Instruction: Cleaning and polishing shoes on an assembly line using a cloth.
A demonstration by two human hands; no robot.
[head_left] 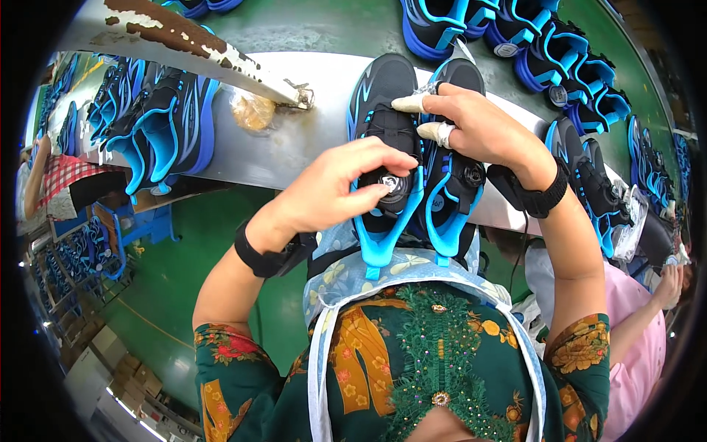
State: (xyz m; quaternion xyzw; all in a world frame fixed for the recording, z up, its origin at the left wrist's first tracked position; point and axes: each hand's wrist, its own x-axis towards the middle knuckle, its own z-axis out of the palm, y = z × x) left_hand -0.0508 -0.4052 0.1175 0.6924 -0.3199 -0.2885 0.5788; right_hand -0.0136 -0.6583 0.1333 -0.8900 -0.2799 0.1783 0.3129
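Open desk left of the fingers; blocked farther left by stacked shoes, beyond by a peeling bar, right by more shoes.

A shoe factory line: matching black-and-blue shoes crowd the metal workbench left of the hands, more rows ride the green belt beyond them.

Two black-and-blue shoes lie at the frame's centre; two hands, each with one black wristband.
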